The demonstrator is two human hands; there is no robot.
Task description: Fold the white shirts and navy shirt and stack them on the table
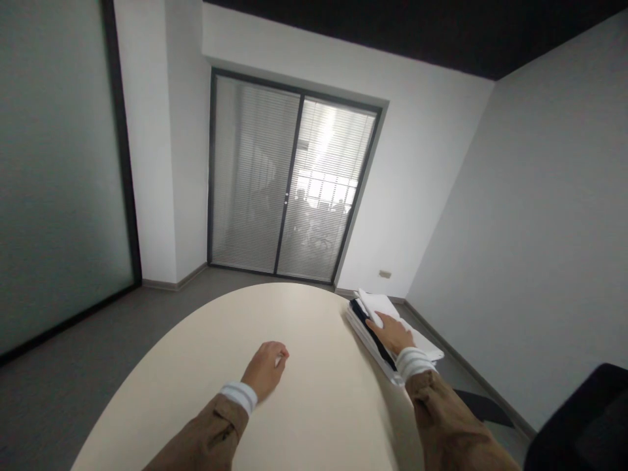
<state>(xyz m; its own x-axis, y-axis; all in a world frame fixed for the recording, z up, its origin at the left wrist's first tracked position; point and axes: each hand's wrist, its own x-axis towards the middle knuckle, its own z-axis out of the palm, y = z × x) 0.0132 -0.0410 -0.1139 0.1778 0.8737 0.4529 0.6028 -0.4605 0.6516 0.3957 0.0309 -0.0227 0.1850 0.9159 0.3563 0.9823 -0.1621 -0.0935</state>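
Observation:
My left hand is over the pale tabletop, its fingers curled in toward the thumb. A small whitish spot shows between the fingertips; I cannot make out whether it is an object. To the right, a stack of folded cloths, white with a dark layer among them, lies at the table's right edge. On top of it my right hand grips the uppermost white folded cloth, fingers bent over it. The fingers' undersides are hidden. Both arms wear brown sleeves with striped light cuffs.
The round-ended pale table fills the foreground. A black chair stands at the lower right. Beyond the table are a glazed door with blinds, a frosted glass panel on the left and white walls.

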